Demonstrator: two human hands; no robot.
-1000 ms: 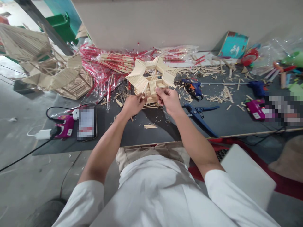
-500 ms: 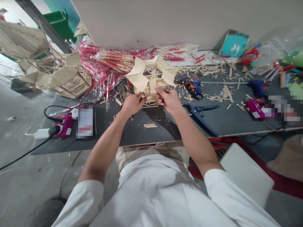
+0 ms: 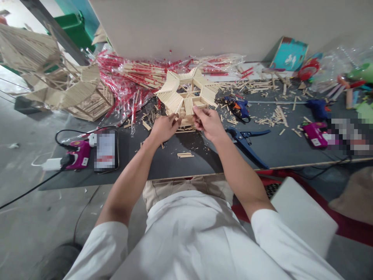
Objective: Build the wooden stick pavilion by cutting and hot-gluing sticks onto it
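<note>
A star-shaped structure of pale wooden sticks [image 3: 171,86], open in the middle, stands on the dark table in front of me. My left hand [image 3: 164,128] is at its near left edge, with bent fingers closed on it. At the near right edge, my right hand [image 3: 207,122] pinches the structure between thumb and curled forefinger. Whether a loose stick is also between my fingertips is too small to tell. Closer to me lie several short sticks [image 3: 185,155] side by side.
Blue cutters [image 3: 247,142] and a blue glue gun [image 3: 241,108] lie to the right, among stick offcuts. A phone [image 3: 106,151] and purple power strip [image 3: 78,154] sit left. Plastic-wrapped red-tipped sticks [image 3: 140,74] pile behind. Larger stick structures [image 3: 72,93] stand far left.
Almost nothing differs: both hands stay on the stick structure in the same grip. The whole view has shifted very slightly.
</note>
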